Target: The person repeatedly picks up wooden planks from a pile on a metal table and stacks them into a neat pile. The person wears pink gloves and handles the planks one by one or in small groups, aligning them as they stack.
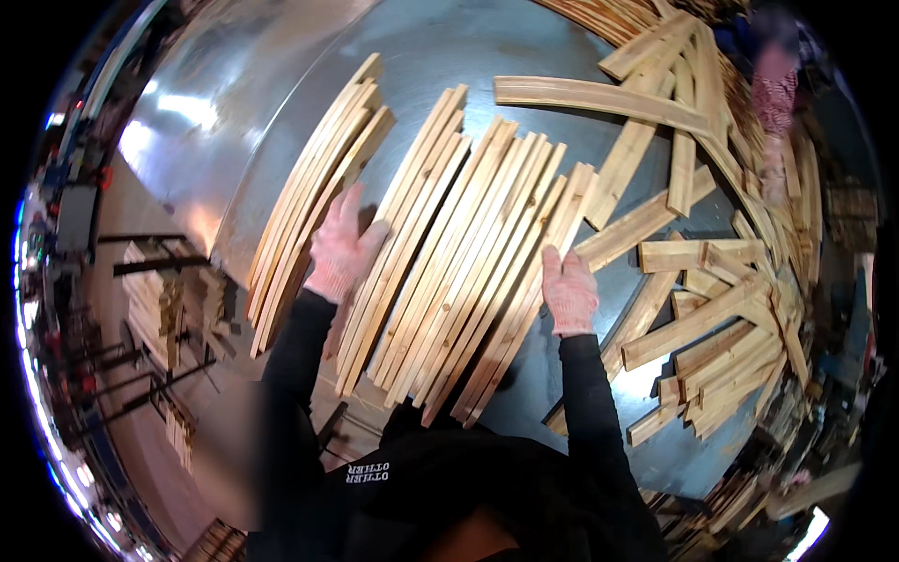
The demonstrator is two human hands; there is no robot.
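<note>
Flatly, the left hand (pixel 343 251), in a pale pink knitted glove, stands open, thumb spread from its extended fingers, at the left side of a row of long, narrow, pale-yellow wooden strips (pixel 459 272). The right hand (pixel 569 292), gloved alike, is open too, its fingers laid against the row's rightmost strip; neither hand closes around anything. Between them the strips lie side by side on a grey, shiny metal table (pixel 440 47), slanting, with uneven ends, small brown knots and a few dark gaps. Just left of the left hand lies a narrower bundle of similar strips (pixel 309 206). Beyond the right hand, short, flat wooden boards (pixel 693 365) overlap in a jumble. The left palm's contact is hard to make out, and at upper right another person's patterned sleeve (pixel 775 103) is blurred.
</note>
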